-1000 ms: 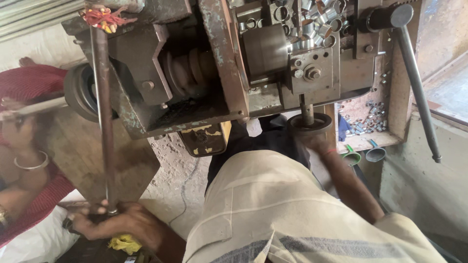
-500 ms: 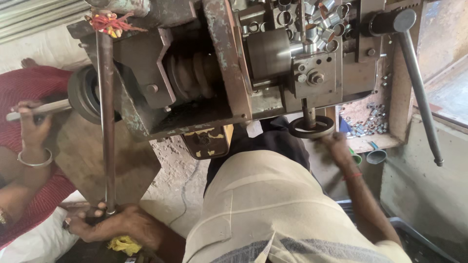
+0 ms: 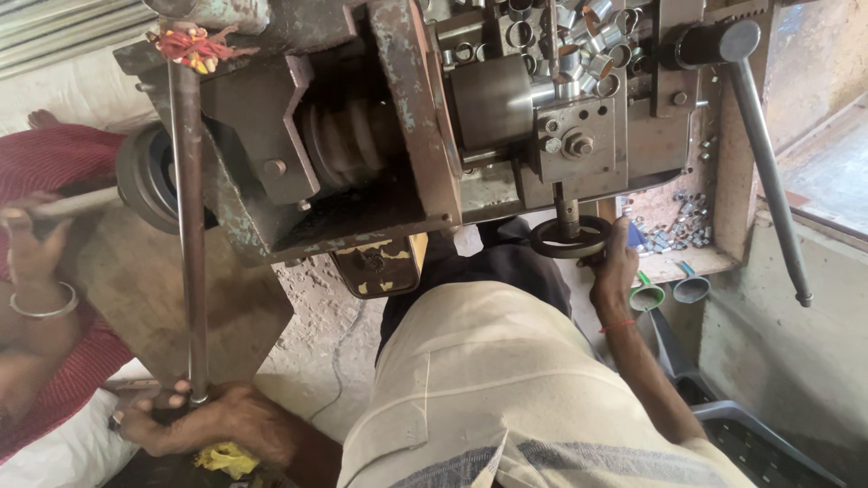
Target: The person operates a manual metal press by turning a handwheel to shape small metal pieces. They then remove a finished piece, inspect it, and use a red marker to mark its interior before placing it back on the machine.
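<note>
I look down on an old lathe-like machine (image 3: 380,172) with a grooved pulley (image 3: 344,145) and a steel chuck (image 3: 493,99). My left hand (image 3: 194,420) grips the lower end of a long rusty lever rod (image 3: 185,226) at the bottom left. My right hand (image 3: 617,267) holds the rim of a small black handwheel (image 3: 570,237) under the machine's carriage. Several short metal rings (image 3: 579,36) lie piled in the tray at the top.
Another person in a red garment sits at the left; their hand (image 3: 32,248) with a bangle holds a thin rod. A long grey lever (image 3: 764,154) slants down at the right. Small metal pieces (image 3: 678,226) lie on a wooden shelf. A dark crate (image 3: 759,443) stands bottom right.
My right hand has moved up from beside the handwheel onto its rim. The view has shifted slightly; the other person's hand has risen with the thin rod.
</note>
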